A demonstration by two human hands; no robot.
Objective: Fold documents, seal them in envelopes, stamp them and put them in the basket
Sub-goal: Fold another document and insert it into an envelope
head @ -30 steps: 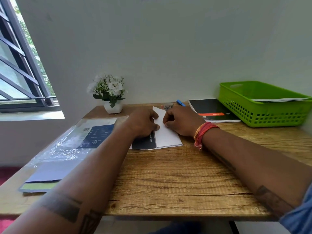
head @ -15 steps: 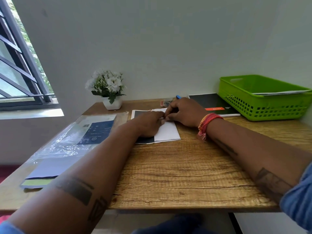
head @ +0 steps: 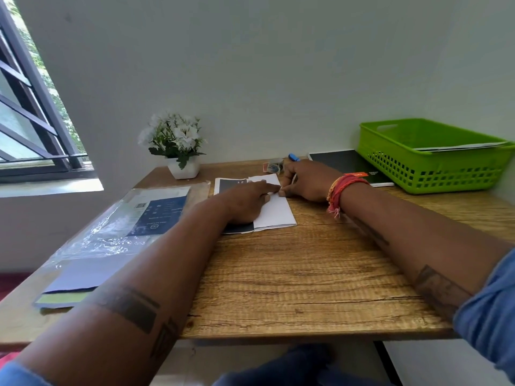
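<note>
While the document [head: 274,211] is pressed flat under the left hand [head: 245,203] and pinched at its edge by the right hand [head: 305,181], a crooked crease could be set if the sheet slips.

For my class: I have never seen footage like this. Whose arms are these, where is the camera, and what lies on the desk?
There is no machine here. A person wears a camera on the head, looking down at both arms. The left hand presses flat on a partly folded document; the right hand pinches its edge. On the wooden desk are a green basket with paper inside, a black notebook, a flower pot and a plastic packet of envelopes.
</note>
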